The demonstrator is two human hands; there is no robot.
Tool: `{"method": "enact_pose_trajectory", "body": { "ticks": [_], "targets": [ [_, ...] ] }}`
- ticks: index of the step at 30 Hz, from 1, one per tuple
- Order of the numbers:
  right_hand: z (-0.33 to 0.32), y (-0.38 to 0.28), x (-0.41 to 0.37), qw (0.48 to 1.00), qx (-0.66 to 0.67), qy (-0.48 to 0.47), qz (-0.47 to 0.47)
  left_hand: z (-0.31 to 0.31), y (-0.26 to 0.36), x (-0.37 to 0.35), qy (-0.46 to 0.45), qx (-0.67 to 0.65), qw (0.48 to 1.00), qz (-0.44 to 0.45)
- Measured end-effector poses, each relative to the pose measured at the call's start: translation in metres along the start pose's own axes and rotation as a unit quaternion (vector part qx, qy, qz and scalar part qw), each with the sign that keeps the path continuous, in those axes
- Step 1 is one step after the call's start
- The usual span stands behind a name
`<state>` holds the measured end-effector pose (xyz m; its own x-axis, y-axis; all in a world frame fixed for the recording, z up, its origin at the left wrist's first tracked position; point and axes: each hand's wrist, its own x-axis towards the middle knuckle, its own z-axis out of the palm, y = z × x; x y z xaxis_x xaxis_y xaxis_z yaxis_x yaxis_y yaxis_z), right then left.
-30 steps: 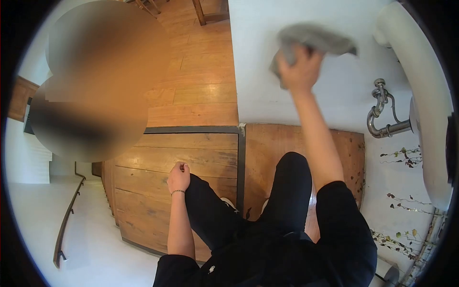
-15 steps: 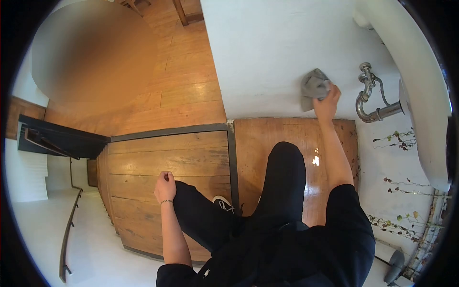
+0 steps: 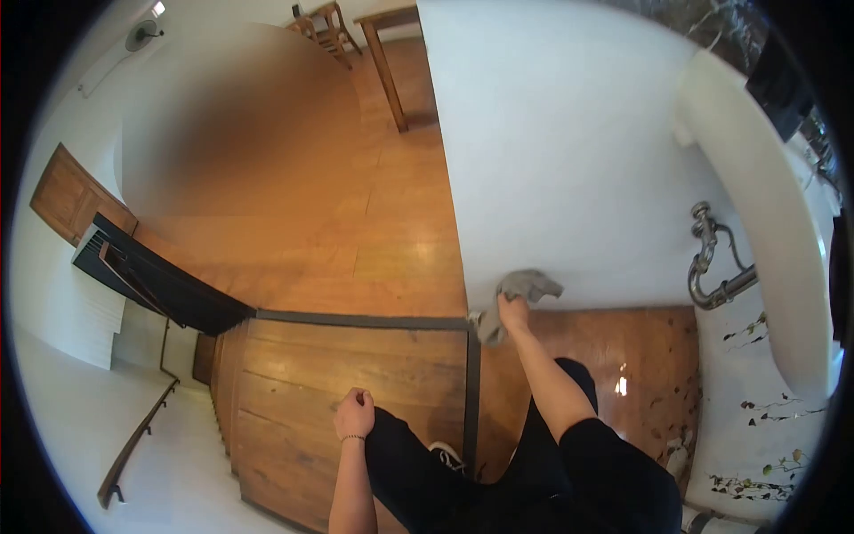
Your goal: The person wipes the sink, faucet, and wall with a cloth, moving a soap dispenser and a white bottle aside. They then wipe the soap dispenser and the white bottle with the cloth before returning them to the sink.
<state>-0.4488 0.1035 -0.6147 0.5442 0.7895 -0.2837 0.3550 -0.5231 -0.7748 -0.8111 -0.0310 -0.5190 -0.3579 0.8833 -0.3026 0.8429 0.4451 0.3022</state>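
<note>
Your right hand (image 3: 513, 313) has its fingers wrapped around a grey cloth (image 3: 534, 285), gripping it in a bunch so that folds stick out on both sides. The cloth is at the foot of the white wall (image 3: 569, 160), near the wall's left end and just above the floor (image 3: 640, 334) — part of it hangs below your fingers. How firmly it presses there you cannot tell from this view. Your left hand (image 3: 355, 413) sits beside your left knee (image 3: 388, 432), its fingers curled in and the gap to the thumb narrow; a thin bracelet (image 3: 354, 437) circles that wrist. Below it, your shoe (image 3: 447, 457) rests close to the dark strip (image 3: 472, 400) that divides the floorboards. To the right of the cloth, well apart from it, a metal pipe (image 3: 703, 258) bends beneath the white sink (image 3: 765, 205). On your far left, a handrail (image 3: 138, 445) slopes along another white wall.
</note>
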Motion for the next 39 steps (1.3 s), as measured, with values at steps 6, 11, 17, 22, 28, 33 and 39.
{"method": "enact_pose_trajectory", "body": {
  "ticks": [6,11,17,22,28,33,39],
  "targets": [
    [-0.091,-0.072,0.001,0.967,0.065,0.081,-0.231,0.013,0.013,0.024,-0.015,-0.021,0.999,0.028],
    [-0.208,-0.249,-0.073,0.860,0.196,0.210,-0.422,0.033,0.022,0.048,-0.029,-0.001,0.999,0.042],
    [-0.268,-0.340,-0.087,0.658,0.015,0.493,-0.569,0.030,0.040,0.053,-0.045,0.020,0.998,0.038],
    [-0.257,-0.265,-0.066,0.633,-0.263,0.343,-0.642,0.042,0.034,0.066,-0.041,0.046,0.997,0.041],
    [-0.276,-0.088,-0.080,0.974,0.013,0.118,-0.192,0.052,0.020,0.084,-0.038,0.098,0.992,0.074],
    [-0.360,0.068,-0.123,0.761,0.525,0.371,-0.084,0.041,0.039,0.068,-0.045,0.079,0.994,0.065],
    [-0.483,0.019,-0.242,0.599,0.381,0.647,-0.279,0.099,-0.009,0.136,-0.089,0.109,0.980,0.141]
  ]
}}
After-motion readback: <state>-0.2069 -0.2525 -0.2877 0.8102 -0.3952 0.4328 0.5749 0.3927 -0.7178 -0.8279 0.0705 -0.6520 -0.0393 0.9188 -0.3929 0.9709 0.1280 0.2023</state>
